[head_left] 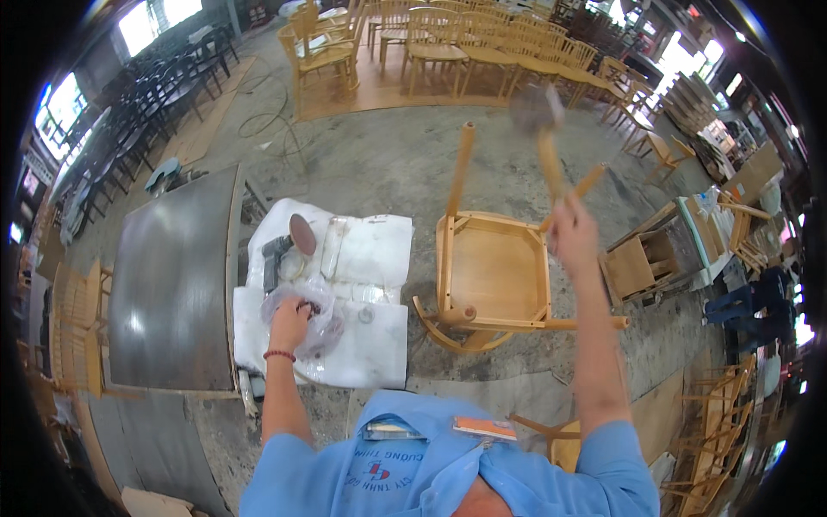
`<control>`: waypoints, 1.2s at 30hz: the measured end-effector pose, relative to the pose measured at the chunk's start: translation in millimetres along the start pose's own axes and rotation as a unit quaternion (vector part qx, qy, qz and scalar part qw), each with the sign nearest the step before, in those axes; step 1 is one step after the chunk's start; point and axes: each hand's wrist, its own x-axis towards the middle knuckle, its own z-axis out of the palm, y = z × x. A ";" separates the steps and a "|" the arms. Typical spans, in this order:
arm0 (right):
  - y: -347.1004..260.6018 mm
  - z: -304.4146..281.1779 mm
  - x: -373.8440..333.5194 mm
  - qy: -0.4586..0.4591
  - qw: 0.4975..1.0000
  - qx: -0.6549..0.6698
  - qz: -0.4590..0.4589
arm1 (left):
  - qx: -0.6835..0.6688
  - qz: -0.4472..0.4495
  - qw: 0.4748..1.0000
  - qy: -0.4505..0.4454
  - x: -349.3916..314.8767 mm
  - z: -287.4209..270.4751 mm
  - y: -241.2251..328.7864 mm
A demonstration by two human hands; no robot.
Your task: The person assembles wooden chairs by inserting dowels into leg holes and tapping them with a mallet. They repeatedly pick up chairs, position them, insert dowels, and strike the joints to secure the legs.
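My right hand (571,231) is wrapped round the wooden handle of a mallet (549,159), raised over the far right of an upturned wooden chair; its head is blurred. The light wood chair (495,267) has its legs up, its seat underside showing. My left hand (291,326) reaches into a clear plastic bag (320,323) on a white padded sheet (370,345). Its fingers are curled in, and what they grip is too small to make out. Just beyond the bag lies a dark power sander (277,258) with a round reddish disc (301,234).
A dark flat-topped table (177,284) stands left of the padding. Rows of light wood chairs (435,43) fill the far side, dark chairs (164,103) the far left. A cabinet with cardboard (642,263) stands at right. A hose (276,116) lies on the floor.
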 end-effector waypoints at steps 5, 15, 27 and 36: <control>-105.9 27.2 79.1 0.100 0.976 0.062 -0.182 | -0.025 -0.005 0.999 -0.042 -1.0 -17.1 13.7; -3.8 62.1 124.0 -0.081 0.948 -0.301 -0.063 | -0.108 0.059 0.990 0.073 1.8 -45.7 54.6; -4.0 144.3 -140.2 -0.514 0.854 -0.084 -0.016 | -0.593 -0.146 0.776 -0.155 68.0 105.4 127.9; 165.9 66.4 -269.2 -0.420 0.869 -0.163 0.204 | 0.581 0.138 0.802 0.000 85.7 177.1 30.5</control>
